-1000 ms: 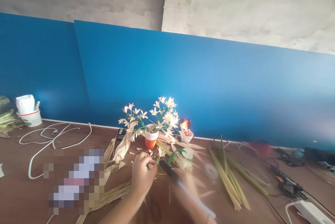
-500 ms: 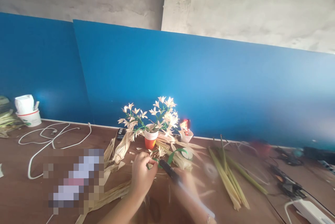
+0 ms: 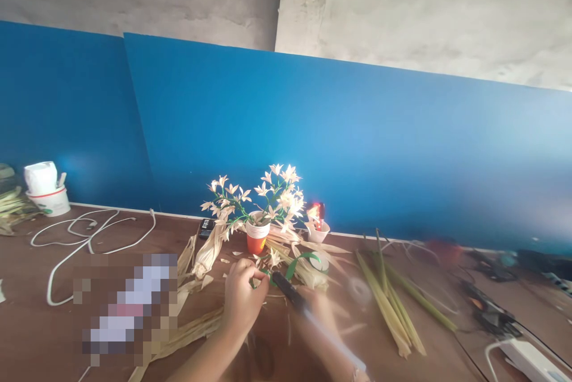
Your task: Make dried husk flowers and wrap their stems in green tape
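Note:
My left hand [image 3: 243, 294] is closed in a pinch above the table, at the green stem of a small pale husk flower [image 3: 274, 258]. The flower's petals stand up beyond my fingertips. In my right hand [image 3: 316, 309], blurred and wrapped round it, is a black hot glue gun [image 3: 286, 288]; its tip points at the stem. A clear glue stick [image 3: 339, 341] trails back along my right wrist. Green tape [image 3: 304, 257] curls from near the stem towards a roll. Just behind, a red and white paper cup [image 3: 257, 240] holds several branches of finished husk flowers [image 3: 286, 194].
Dried corn husks [image 3: 208, 260] lie around the cup, and green leaf strips [image 3: 386, 304] to the right. A small white cup [image 3: 319, 233] stands behind. White cables [image 3: 89, 239] loop at left; a power strip [image 3: 531, 361] sits at right. A blue partition [image 3: 339, 143] borders the table.

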The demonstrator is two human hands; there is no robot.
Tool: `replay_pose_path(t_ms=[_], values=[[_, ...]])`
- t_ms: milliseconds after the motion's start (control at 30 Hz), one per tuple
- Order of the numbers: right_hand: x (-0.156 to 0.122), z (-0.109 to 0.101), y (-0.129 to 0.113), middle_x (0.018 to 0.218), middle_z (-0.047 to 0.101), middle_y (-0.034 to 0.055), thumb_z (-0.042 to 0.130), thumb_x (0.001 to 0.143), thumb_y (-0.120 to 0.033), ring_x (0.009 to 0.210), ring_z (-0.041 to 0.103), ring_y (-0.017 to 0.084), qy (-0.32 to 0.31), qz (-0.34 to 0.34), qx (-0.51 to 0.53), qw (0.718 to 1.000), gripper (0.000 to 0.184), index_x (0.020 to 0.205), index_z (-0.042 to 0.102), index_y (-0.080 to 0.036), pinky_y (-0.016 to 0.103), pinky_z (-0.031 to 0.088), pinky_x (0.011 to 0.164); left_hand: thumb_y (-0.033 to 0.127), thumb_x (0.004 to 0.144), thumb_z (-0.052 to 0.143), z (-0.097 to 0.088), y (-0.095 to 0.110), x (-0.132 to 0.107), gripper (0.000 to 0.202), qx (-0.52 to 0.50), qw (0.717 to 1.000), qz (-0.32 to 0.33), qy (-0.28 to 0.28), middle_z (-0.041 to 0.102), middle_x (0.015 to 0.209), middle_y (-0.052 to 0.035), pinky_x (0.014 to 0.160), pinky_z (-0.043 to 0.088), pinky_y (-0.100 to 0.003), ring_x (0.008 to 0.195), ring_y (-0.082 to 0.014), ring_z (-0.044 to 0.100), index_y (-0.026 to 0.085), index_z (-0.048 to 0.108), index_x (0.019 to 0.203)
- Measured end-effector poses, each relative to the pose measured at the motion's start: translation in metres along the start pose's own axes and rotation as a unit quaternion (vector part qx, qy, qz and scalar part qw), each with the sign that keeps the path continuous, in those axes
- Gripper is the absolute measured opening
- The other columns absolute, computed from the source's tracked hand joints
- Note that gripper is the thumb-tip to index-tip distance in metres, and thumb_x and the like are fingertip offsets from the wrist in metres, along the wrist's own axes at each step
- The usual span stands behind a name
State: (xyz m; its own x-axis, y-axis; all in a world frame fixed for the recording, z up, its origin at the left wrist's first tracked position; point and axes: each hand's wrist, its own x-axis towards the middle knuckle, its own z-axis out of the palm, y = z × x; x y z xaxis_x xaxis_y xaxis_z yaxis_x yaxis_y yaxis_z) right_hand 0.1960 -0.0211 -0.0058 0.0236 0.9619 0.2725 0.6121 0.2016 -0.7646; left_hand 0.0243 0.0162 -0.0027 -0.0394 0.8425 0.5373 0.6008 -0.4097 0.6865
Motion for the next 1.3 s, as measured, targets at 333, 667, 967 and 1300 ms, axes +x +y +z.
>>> replay_pose_path(t_ms=[333, 667, 967, 1300], values=[[0.0023, 0.0023, 0.0032, 0.054, 0.060, 0.0023, 0.050, 0.066, -0.014, 0.052, 0.052, 0.016, -0.005, 0.002, -0.072, 0.997, 0.014, 0.057, 0.060, -0.018, 0.025, 0.030, 0.049, 0.016, 0.072, 0.057, 0.0024, -0.0012, -0.0002, 0.015, 0.003, 1.000, 0.011, 0.009, 0.058, 0.073, -0.0023, 0.071, 0.043, -0.032, 0.077, -0.0207, 0.056, 0.019, 0.057, 0.057], [0.0009, 0.0025, 0.0037, 0.055, 0.058, 0.0015, 0.049, 0.065, -0.014, 0.052, 0.050, 0.014, -0.013, -0.019, -0.092, 0.995, 0.012, 0.054, 0.052, -0.018, 0.022, 0.029, 0.048, 0.018, 0.072, 0.058, 0.0016, -0.0003, 0.0003, 0.015, -0.015, 1.000, 0.006, 0.015, 0.057, 0.072, -0.0022, 0.070, 0.043, -0.032, 0.075, -0.0209, 0.057, 0.019, 0.059, 0.057], [0.0027, 0.0031, 0.0049, 0.052, 0.057, 0.0009, 0.049, 0.064, -0.014, 0.049, 0.049, 0.013, 0.005, -0.007, -0.095, 0.995, 0.013, 0.052, 0.053, -0.018, 0.022, 0.029, 0.047, 0.017, 0.071, 0.058, 0.0031, -0.0012, -0.0001, 0.015, -0.011, 1.000, 0.008, 0.012, 0.057, 0.072, -0.0021, 0.070, 0.042, -0.031, 0.076, -0.0209, 0.056, 0.018, 0.057, 0.057], [0.0024, 0.0032, 0.0048, 0.050, 0.056, 0.0008, 0.049, 0.064, -0.014, 0.049, 0.050, 0.013, -0.003, -0.026, -0.114, 0.993, 0.015, 0.050, 0.050, -0.019, 0.022, 0.028, 0.045, 0.020, 0.074, 0.058, 0.0029, -0.0031, -0.0004, 0.016, -0.027, 1.000, 0.003, 0.004, 0.056, 0.072, -0.0018, 0.070, 0.042, -0.031, 0.075, -0.0202, 0.056, 0.019, 0.057, 0.058]])
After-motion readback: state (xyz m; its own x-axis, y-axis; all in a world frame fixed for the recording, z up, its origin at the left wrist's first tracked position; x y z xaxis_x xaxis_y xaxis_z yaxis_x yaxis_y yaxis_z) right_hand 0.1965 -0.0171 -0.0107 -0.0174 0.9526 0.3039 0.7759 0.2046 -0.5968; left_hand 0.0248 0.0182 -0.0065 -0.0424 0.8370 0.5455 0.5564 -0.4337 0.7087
